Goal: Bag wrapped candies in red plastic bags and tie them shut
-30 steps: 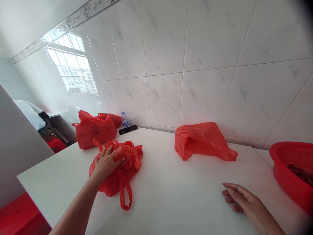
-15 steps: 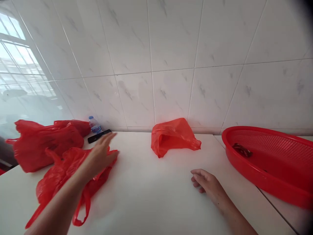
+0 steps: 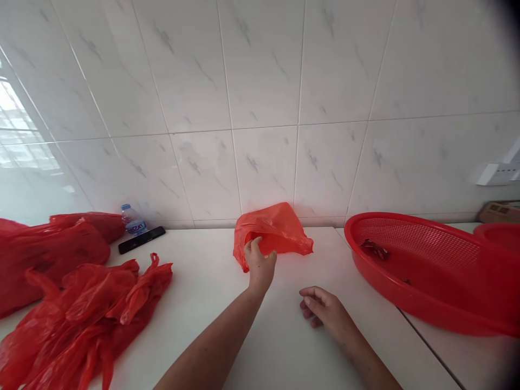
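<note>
A crumpled red plastic bag lies by the wall, its mouth facing me. My left hand is at the left part of that mouth, thumb and fingers apart, holding nothing that I can see; whether the fingertips touch the plastic is unclear. Lower and to the right, my right hand hovers over or rests on the white table, its fingers loosely curled and apart with nothing in them.
At the left are a heap of red bags and a fuller red bag. A water bottle and a black phone stand and lie behind. A red basket with dark scraps fills the right; a socket is on the wall.
My left hand has moved right, from above the heap of bags to the mouth of the single bag. The view has turned right. My right hand keeps much the same pose.
</note>
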{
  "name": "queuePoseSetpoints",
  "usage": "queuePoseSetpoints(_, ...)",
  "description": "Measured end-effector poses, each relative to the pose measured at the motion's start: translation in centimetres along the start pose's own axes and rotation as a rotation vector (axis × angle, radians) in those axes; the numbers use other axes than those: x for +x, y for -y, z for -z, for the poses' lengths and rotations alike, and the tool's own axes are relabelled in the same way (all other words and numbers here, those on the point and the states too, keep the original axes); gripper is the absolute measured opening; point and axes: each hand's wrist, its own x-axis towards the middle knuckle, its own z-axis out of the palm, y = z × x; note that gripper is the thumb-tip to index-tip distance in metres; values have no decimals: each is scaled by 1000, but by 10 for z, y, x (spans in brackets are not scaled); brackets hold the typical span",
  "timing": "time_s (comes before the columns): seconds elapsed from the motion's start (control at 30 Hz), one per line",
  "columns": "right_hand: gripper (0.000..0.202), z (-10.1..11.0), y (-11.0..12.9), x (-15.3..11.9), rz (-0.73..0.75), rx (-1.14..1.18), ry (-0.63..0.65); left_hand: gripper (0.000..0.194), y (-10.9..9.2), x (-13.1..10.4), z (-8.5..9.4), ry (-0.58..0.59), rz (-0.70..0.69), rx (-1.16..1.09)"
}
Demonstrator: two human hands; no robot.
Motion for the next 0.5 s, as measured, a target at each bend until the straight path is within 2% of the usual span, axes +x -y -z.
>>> queuePoseSetpoints(0.07,30,0,0,0,-1,-4,-5,63,8,5,-4,-80,16,32)
queuePoseSetpoints(0.13,29,-1,1,0,-6,-4,-13,69,16,14,-5,-88,11,73)
queuePoseSetpoints(0.27,32,-4,1,-1,8,14,-21,57,26,21,-5,67,-96,135)
queuePoseSetpoints(0.33,42,-7,1,-1,35,62,-79,54,25,7,-4,173,-206,159)
queuePoseSetpoints(0.4,58,-10,2,1,64,158,-194,58,20,-19,0,294,-322,170)
queuePoseSetpoints(0.47,71,-12,3,3,97,267,-303,60,13,-47,8,467,-454,161)
queuePoseSetpoints(0.5,75,-13,3,4,123,309,-324,54,9,-59,12,592,-552,145)
